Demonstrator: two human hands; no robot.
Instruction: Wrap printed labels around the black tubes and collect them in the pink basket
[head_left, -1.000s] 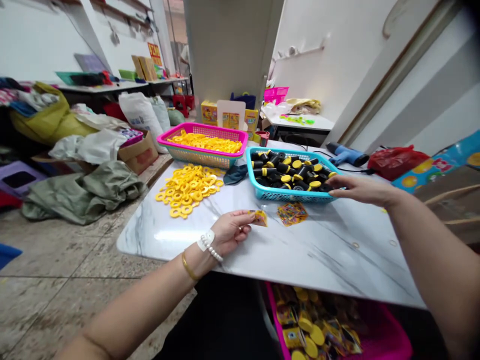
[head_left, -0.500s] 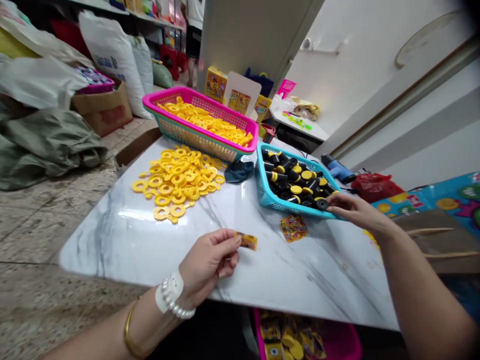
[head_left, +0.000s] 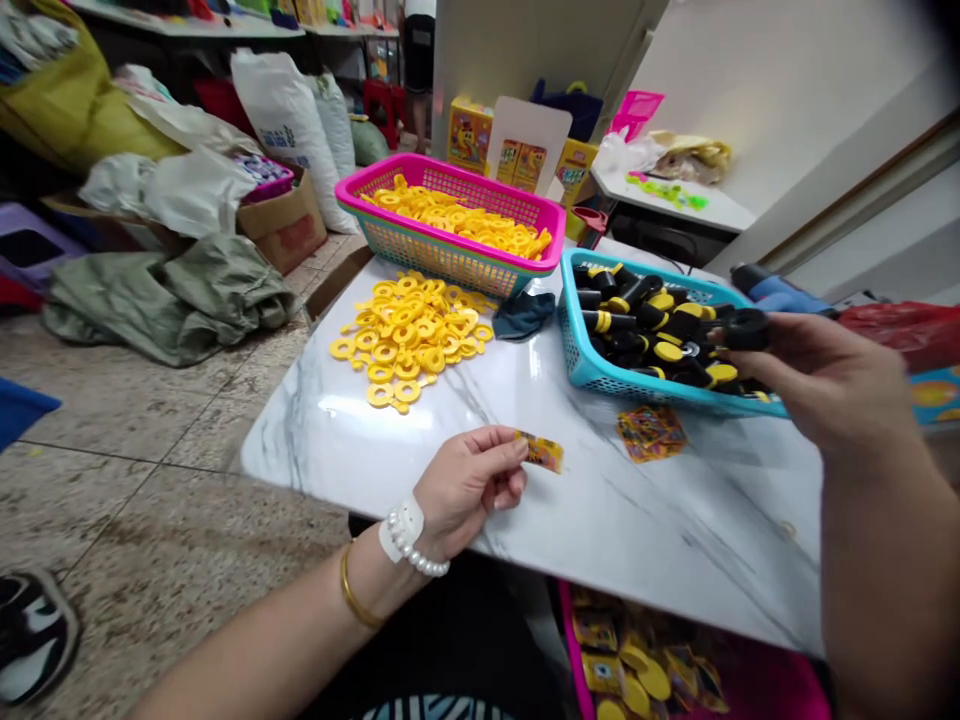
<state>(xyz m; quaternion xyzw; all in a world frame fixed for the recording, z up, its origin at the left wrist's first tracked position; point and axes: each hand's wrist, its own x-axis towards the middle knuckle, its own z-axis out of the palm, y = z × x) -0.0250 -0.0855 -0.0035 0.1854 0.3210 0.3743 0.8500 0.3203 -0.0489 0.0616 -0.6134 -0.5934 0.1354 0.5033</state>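
Pinched between thumb and fingers of my left hand [head_left: 476,478] is a small yellow printed wrapper sleeve [head_left: 541,452], held over the marble-patterned table [head_left: 450,430]. My right hand [head_left: 832,370] grips a black cylinder with a round end [head_left: 746,329], raised at the right side of the turquoise basket [head_left: 577,350]. That basket is filled with black cylinders with yellow caps [head_left: 667,350]. On the table in front of it lies a small pile of printed sleeves [head_left: 651,433]. The far end of the held cylinder is hard to make out.
Yellow ring-shaped pieces [head_left: 409,335] lie heaped on the table's left, before a pink basket [head_left: 450,172] full of more. A dark cloth [head_left: 523,315] sits between the baskets. Below the table edge, another pink bin [head_left: 574,640] holds wrapped pieces. Sacks [head_left: 289,130] stand behind.
My right hand has lifted a black cylinder up from the basket's near right corner. My left hand keeps hold of the wrapper sleeve. The view has turned left.
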